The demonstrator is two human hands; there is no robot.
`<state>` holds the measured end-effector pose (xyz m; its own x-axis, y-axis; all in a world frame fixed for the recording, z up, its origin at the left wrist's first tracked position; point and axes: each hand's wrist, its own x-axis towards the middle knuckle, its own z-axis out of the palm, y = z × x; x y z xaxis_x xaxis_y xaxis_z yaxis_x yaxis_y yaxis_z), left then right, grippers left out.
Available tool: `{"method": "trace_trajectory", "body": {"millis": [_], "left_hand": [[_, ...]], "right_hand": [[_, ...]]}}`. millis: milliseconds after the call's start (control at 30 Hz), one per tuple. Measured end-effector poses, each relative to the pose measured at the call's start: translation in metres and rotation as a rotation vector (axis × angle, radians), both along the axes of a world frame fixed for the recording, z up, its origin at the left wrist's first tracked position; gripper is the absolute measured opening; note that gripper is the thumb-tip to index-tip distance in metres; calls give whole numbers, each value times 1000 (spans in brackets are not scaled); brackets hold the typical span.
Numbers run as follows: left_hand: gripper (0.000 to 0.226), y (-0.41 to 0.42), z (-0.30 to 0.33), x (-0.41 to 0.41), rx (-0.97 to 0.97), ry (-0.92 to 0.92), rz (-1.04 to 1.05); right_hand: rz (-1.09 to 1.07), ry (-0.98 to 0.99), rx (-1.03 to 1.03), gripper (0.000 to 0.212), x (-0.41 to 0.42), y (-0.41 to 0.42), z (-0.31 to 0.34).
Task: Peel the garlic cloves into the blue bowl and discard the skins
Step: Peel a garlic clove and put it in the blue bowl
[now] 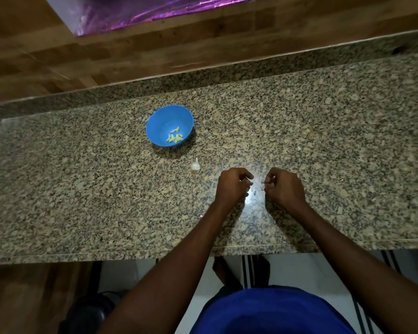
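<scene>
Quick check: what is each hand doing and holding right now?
Left hand: fingers curled, pinching something small; what it is cannot be told.
Right hand: fingers curled, pinching a small pale piece, probably a garlic clove.

A single head-worn wide-angle view looks steeply down from above the person's chest, facing forward across a granite counter (pixel 106 201). It sits close enough that both forearms fill the lower frame, with the left hand (pixel 232 185) and right hand (pixel 284 188) near centre. Beyond the hands lies the wooden wall (pixel 155 51); behind them, the floor.
</scene>
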<state>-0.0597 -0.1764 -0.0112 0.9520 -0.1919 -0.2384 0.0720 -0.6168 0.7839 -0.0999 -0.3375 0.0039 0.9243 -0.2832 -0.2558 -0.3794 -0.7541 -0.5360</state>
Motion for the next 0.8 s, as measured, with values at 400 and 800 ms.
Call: {"method": "trace_trajectory", "body": {"millis": [400, 800], "left_hand": [[19, 2, 0, -19, -59, 47, 34], [4, -1, 4, -37, -451, 284, 236]], "right_hand": [[47, 23, -25, 13, 3, 7, -18], [-441, 319, 935, 19, -7, 8, 4]]}}
